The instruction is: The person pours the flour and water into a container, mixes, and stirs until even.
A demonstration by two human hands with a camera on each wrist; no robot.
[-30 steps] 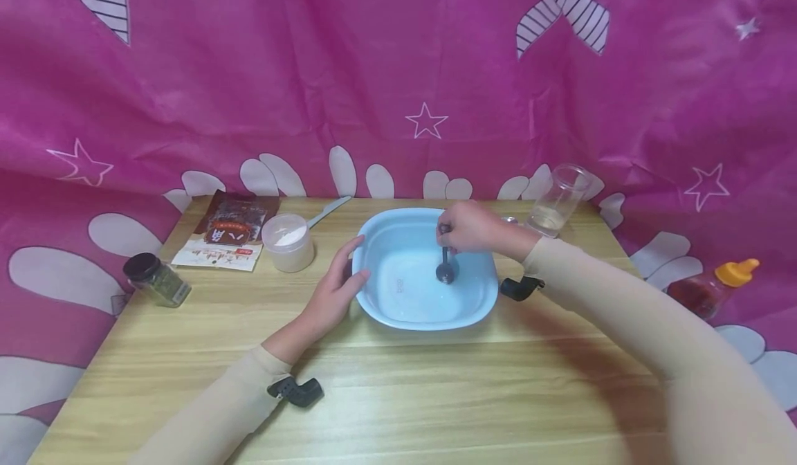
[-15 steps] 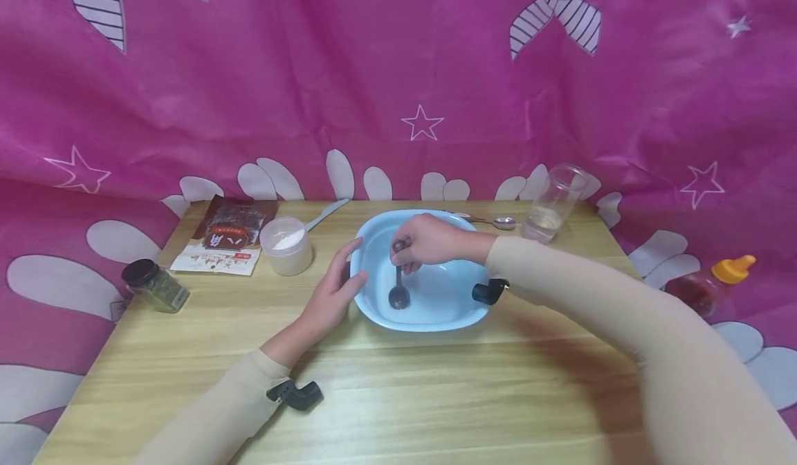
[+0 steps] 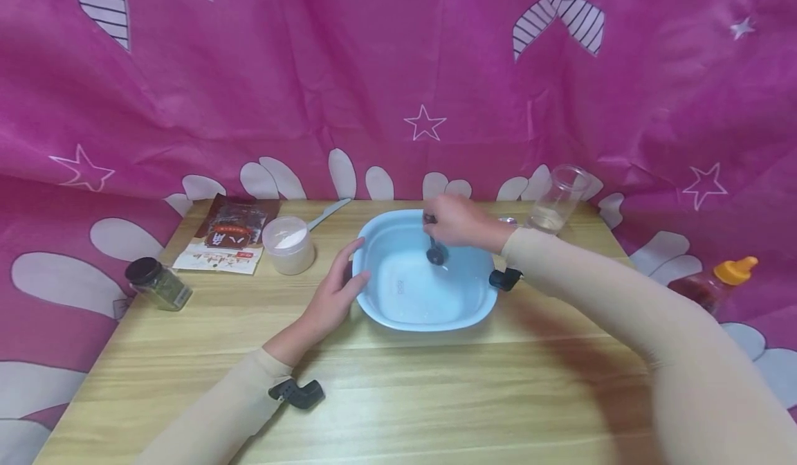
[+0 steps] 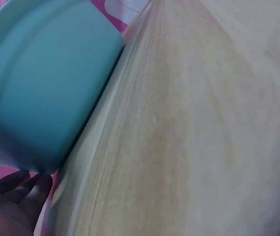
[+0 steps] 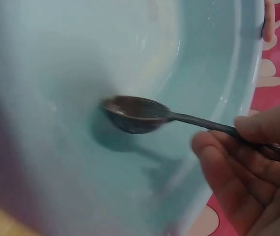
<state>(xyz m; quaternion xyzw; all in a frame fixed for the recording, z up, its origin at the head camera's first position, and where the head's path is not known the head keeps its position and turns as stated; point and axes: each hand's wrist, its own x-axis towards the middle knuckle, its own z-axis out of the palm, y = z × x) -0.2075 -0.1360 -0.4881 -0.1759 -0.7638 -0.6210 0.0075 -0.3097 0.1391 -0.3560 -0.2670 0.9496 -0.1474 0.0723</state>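
Note:
A light blue plastic basin [image 3: 398, 316] stands on the wooden table. My left hand [image 3: 328, 297] grips its left side, thumb at the rim and fingers along the outer wall; in the left wrist view, fingertips [image 4: 41, 189] touch that wall. My right hand [image 3: 462, 220] pinches the handle of a dark spoon [image 5: 137, 115] between thumb and fingers. The spoon's bowl hangs low inside the basin, toward its right half. Shiny marks show on the basin floor, but I cannot tell how much liquid is there.
Left of the basin are a tub of white powder [image 3: 288, 247], a pale knife [image 3: 330, 210], a brown-and-white packet [image 3: 227, 236] and a dark-lidded jar [image 3: 158, 285]. A clear cup [image 3: 557, 198] stands back right, near a metal spoon [image 3: 507, 221]. An orange-capped bottle [image 3: 712, 285] is far right.
The spoon and right hand swept left and toward the near side of the basin, then back right and away. The left hand has stayed on the basin's left side.

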